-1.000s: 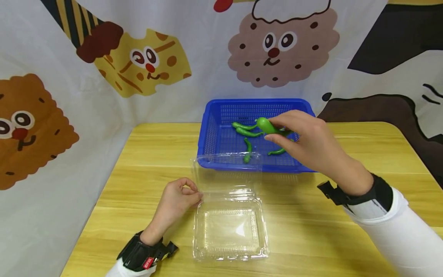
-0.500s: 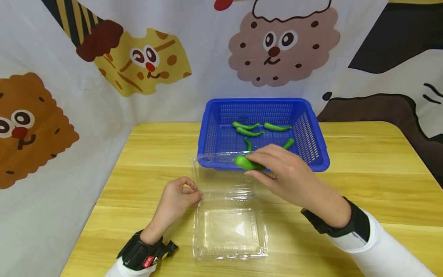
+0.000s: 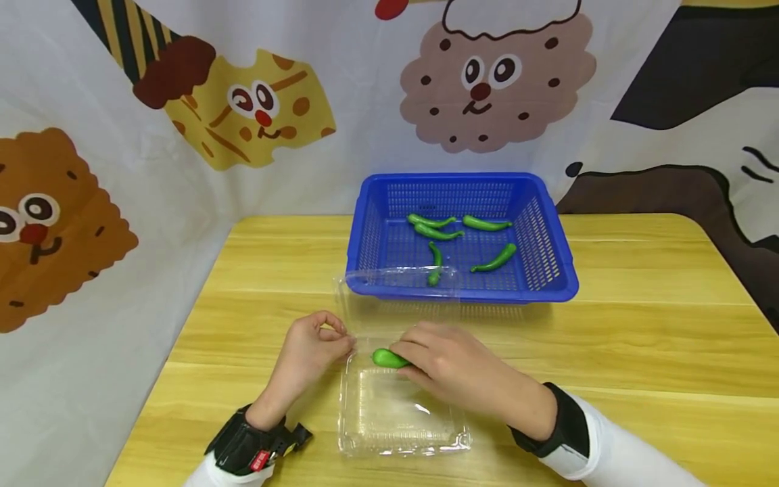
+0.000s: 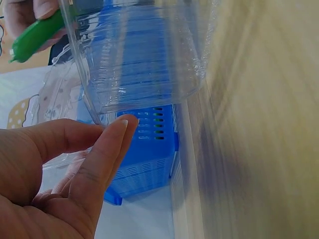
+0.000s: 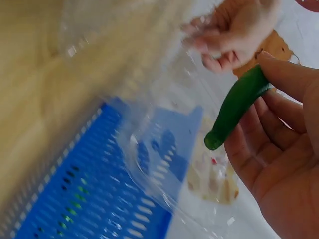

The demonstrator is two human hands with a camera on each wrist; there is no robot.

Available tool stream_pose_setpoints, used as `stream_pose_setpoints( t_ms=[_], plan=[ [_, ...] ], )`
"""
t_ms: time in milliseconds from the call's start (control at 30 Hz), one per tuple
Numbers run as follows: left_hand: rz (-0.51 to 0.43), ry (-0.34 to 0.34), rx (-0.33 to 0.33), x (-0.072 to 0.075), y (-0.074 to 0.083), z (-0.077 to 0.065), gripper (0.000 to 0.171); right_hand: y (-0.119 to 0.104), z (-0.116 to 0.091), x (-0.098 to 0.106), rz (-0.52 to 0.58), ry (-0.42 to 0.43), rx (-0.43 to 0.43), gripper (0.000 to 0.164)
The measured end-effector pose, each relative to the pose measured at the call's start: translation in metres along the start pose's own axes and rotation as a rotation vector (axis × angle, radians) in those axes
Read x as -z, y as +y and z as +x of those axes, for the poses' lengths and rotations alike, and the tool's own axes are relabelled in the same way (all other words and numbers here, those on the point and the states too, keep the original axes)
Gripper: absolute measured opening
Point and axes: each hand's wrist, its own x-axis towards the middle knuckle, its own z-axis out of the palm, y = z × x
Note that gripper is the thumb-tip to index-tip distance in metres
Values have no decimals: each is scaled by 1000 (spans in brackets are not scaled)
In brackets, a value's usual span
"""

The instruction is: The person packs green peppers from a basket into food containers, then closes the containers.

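Observation:
My right hand pinches a green chili pepper over the far part of the clear plastic clamshell box. In the right wrist view the pepper is curved and smooth, held between thumb and fingers. My left hand pinches the box's left edge near the hinge; the left wrist view shows thumb and fingertips at its rim. The box stands open on the table, and its raised lid overlaps the front of a blue basket.
Several green chili peppers lie spread out in the blue perforated basket at the back of the wooden table. Behind the table hangs a white cloth printed with cartoon snacks.
My right hand has carried the chili pepper from over the basket toward me and down to the box. The left hand has stayed at the box's edge.

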Motion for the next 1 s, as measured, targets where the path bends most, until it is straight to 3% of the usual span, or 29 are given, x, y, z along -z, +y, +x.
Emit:
stream_pose_setpoints(
  t_ms=[167,500,633,1000],
  plan=[
    [6,-5,0,0,11,-3,14,-3,-6,-17,-90,-51,7,20],
    [-19,-10,15,0,11,-4,14,-7,-13,-41,-260,-232,60,3],
    [-13,-14,12,0,11,-5,14,-7,-15,-47,-329,-291,78,4],
    [28,-15,22,1,13,-5,16,-6,-20,-57,-388,-298,91,8]
  ],
)
